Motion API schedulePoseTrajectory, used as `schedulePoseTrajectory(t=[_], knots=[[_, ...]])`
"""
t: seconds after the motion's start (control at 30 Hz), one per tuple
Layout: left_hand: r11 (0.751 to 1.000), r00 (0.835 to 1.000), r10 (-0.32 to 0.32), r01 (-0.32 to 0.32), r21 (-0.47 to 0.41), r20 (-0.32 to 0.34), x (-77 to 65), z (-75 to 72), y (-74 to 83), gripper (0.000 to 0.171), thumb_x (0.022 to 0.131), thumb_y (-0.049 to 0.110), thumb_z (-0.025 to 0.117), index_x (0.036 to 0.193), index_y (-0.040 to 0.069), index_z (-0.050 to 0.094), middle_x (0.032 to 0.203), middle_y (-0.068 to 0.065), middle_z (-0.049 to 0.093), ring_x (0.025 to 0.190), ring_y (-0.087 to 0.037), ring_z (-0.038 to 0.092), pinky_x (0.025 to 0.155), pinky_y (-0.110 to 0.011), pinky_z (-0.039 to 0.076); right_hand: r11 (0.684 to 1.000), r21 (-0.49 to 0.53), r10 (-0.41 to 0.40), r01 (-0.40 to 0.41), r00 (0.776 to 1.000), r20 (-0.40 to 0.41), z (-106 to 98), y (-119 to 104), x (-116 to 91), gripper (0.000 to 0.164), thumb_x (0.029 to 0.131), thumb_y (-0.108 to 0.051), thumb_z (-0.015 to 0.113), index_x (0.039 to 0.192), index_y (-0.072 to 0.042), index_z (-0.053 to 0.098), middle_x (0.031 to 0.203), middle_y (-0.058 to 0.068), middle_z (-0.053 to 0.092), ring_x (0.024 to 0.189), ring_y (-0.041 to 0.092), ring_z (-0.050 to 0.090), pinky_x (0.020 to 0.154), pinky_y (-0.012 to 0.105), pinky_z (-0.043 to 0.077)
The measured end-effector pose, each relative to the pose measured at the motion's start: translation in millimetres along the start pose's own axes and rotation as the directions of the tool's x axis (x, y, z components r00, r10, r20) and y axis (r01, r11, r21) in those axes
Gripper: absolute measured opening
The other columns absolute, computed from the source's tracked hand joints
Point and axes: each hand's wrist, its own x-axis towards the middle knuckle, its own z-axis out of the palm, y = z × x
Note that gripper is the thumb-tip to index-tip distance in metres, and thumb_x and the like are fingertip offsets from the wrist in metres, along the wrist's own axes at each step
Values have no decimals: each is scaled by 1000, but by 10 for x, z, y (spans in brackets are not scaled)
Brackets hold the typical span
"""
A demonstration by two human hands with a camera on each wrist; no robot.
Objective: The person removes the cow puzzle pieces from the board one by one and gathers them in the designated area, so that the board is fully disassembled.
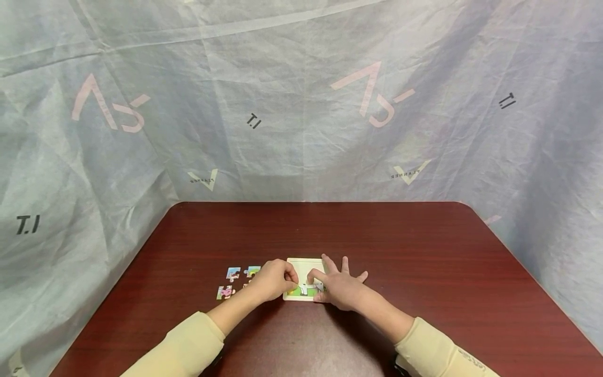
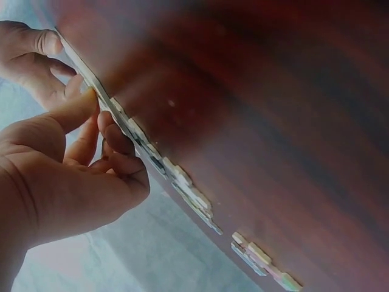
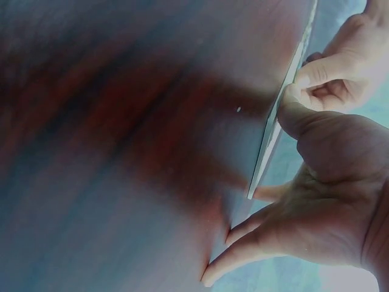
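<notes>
A white-rimmed puzzle board point(image 1: 305, 260) lies on the table with part of a green picture filled in along its near side. At its left edge my left hand point(image 1: 271, 281) has thumb and forefinger brought together on a small yellow-and-green puzzle piece point(image 1: 292, 290), mostly hidden by the fingertips. In the left wrist view the thumb point(image 2: 82, 109) meets the board's face. My right hand point(image 1: 346, 288) lies across the board's right side with fingers spread. Its thumb and forefinger touch the board, while other fingers point(image 3: 234, 258) rest on the table beyond the edge.
Loose puzzle pieces lie left of the board, among them a pink one point(image 1: 225, 292), a blue one point(image 1: 233, 273) and a yellow-green one point(image 1: 252, 270); my left hand partly covers others. The dark red table point(image 1: 377, 230) ends at a grey cloth backdrop point(image 1: 301, 146).
</notes>
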Motion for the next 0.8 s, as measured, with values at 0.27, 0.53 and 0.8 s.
schedulePoseTrajectory(t=[0.27,0.53,0.8], knots=[[999,999,-29,30,-24,38,-16,-17,15,19,74,7,89,81,9,71,72,4,57,67,-10,51,63,-28,44,1000,6,-4,4,1000,4,16,13,8,26,92,-40,71,108,-37,51,164,15,19,140,65,15,84,90,21],[999,995,-47,49,-19,85,-1,-42,28,31,69,12,94,88,10,70,79,-2,56,70,-13,49,65,-30,43,1000,-9,-9,9,1000,2,8,13,3,27,93,-40,71,109,-37,50,164,16,19,139,65,17,83,90,22],[999,996,-38,38,0,78,7,-15,22,28,69,11,93,84,11,69,77,-2,55,69,-13,47,65,-30,41,1000,-6,-6,6,1000,10,2,8,-5,27,93,-41,71,109,-37,50,164,16,19,140,65,17,83,90,23]])
